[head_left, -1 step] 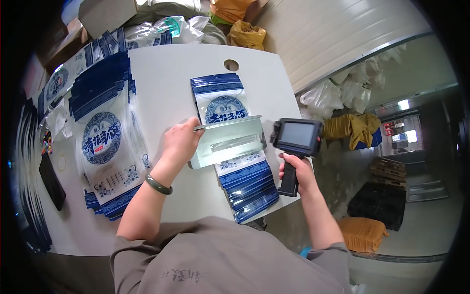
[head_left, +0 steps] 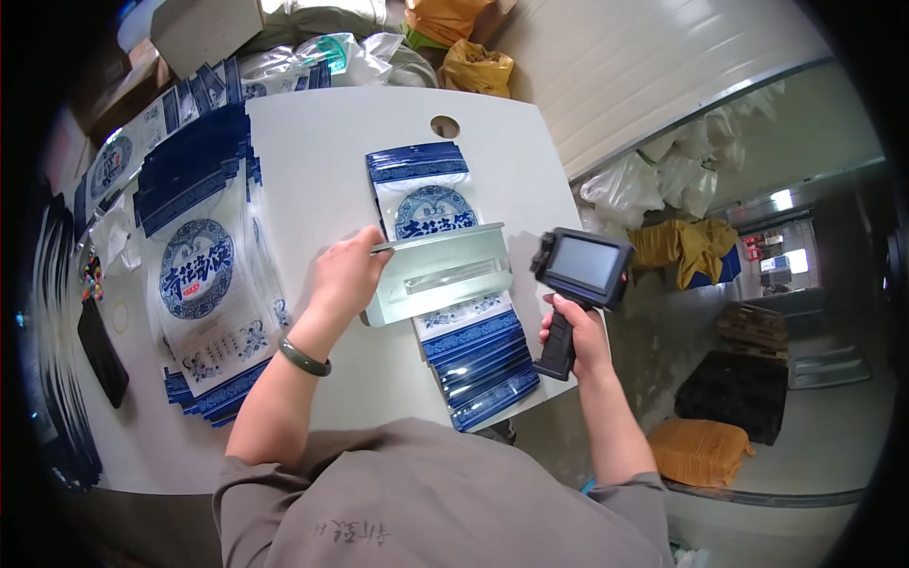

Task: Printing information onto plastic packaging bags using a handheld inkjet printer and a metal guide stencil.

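My left hand (head_left: 346,270) grips the left end of a pale metal plate (head_left: 412,303) with a long slot, lying across a stack of blue-and-white printed pouches (head_left: 478,374); more of the stack shows above the plate. My right hand (head_left: 579,336) holds a black handheld device (head_left: 582,265) by its pistol grip, its screen tilted up, just right of the plate. A dark bangle circles my left wrist. A larger pile of similar pouches (head_left: 199,284) lies to the left of my left hand.
The white table (head_left: 322,142) has a round hole. Along its left side lie more pouches, a crumpled wrapper and a black flat object (head_left: 101,350). Sacks and a box (head_left: 204,33) sit behind it. To the right are hanging plastic bags, pallets and an orange bundle (head_left: 696,450) on the floor.
The handheld device and my right hand have shifted very slightly, with the screen turned a little. My left hand and the plate have barely moved.
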Demonstrator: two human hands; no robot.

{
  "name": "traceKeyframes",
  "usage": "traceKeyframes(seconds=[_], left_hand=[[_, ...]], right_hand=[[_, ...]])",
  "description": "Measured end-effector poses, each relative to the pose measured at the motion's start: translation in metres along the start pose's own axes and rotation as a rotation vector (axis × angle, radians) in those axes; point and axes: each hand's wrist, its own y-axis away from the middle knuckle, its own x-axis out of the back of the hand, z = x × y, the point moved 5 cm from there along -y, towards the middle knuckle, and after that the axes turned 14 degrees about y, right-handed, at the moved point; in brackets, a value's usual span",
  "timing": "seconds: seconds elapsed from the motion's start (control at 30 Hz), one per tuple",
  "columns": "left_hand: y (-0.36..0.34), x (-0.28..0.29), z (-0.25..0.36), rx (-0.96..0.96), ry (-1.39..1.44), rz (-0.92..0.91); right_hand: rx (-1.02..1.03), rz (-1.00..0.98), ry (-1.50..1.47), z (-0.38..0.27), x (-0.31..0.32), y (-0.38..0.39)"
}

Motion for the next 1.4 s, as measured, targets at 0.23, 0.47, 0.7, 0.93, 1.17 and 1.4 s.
traceKeyframes(seconds=[0.23, 0.47, 0.7, 0.93, 1.17, 1.4], left_hand=[[0.011, 0.005, 0.037, 0.097, 0.18, -0.169], [0.051, -0.022, 0.046, 0.018, 0.229, -0.185], [-0.011, -0.006, 0.046, -0.069, -0.018, 0.063], [-0.007, -0.034, 0.045, -0.254, -0.379, 0.152], [-0.02, -0.016, 0.018, -0.209, -0.375, 0.406], [-0.022, 0.003, -0.033, -0.046, 0.044, 0.334]], right_hand=[[0.156, 0.091, -0.416, 0.04, 0.013, -0.003], [0.115, -0.058, -0.532, 0.06, 0.004, -0.008], [0.174, -0.16, -0.659, 0.062, 0.003, 0.001], [0.209, -0.304, -0.761, 0.073, 0.006, -0.011], [0.101, -0.311, -0.679, 0.093, 0.021, -0.013], [0.133, -0.364, -0.773, 0.076, -0.007, -0.012]])
